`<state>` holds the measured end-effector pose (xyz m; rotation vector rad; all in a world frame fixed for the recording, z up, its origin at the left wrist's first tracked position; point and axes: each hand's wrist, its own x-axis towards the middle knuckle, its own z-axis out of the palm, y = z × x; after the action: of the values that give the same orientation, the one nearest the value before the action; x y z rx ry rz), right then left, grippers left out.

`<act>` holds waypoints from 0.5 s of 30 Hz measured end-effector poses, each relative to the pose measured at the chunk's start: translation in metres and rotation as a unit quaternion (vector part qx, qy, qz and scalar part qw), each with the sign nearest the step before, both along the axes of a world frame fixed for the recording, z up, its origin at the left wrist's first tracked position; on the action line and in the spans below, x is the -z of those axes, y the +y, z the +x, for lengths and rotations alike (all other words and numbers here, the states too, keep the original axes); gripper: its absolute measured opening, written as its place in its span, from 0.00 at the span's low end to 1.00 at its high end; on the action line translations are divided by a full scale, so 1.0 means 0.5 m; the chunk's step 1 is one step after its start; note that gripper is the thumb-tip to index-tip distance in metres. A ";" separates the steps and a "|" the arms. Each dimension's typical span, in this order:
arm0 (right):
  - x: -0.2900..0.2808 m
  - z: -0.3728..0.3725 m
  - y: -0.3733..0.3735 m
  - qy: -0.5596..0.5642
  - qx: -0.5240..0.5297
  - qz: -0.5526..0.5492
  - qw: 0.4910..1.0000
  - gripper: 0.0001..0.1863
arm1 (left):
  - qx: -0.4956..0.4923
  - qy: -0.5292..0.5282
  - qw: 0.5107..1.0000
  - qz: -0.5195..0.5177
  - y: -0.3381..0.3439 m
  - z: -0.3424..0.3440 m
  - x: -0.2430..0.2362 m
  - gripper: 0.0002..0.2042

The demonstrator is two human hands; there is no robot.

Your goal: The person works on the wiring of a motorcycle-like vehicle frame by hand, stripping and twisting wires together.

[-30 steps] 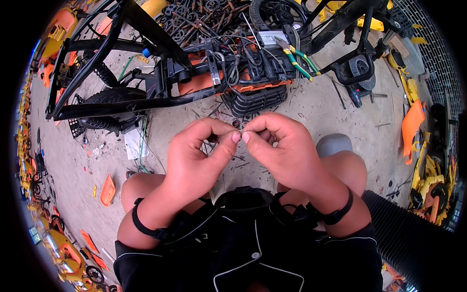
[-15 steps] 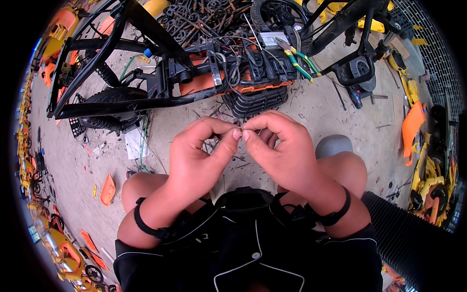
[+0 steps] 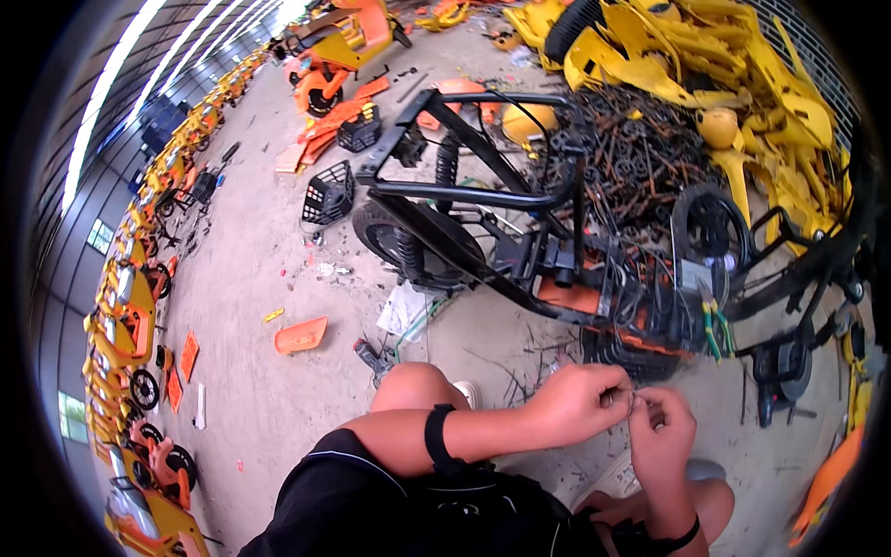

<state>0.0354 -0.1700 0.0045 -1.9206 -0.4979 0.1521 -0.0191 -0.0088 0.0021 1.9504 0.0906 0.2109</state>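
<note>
Fingertips (image 3: 619, 381) of your left hand (image 3: 583, 406) and right hand (image 3: 665, 436) are meeting or nearly meeting in the lower right of the frame, each thumb and forefinger pinching together, whatever they may be holding there being too small to make out. Above them, a black vehicle chassis (image 3: 464, 252) is stretching from center toward the right, with green-and-yellow-handled pliers (image 3: 713, 330) resting on it. Rusty metal parts (image 3: 622, 167) are heaping up beyond, upper right, while an orange shell (image 3: 302, 336) is lying left of center.
</note>
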 end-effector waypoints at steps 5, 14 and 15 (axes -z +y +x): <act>0.006 -0.006 0.002 -0.024 0.001 0.003 1.000 0.03 | 0.007 0.073 0.987 -0.145 -0.005 -0.003 0.014 0.05; 0.007 -0.004 0.003 -0.024 0.001 0.004 1.000 0.03 | 0.004 0.128 0.919 -0.373 -0.027 0.003 0.049 0.05; 0.008 -0.006 0.006 -0.023 0.000 0.009 1.000 0.04 | -0.002 0.113 0.912 -0.395 -0.032 -0.001 0.066 0.05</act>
<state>0.0323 -0.1669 0.0006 -1.9096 -0.5280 0.1043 -0.0197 -0.0249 -0.0311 1.1552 0.2862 -0.0555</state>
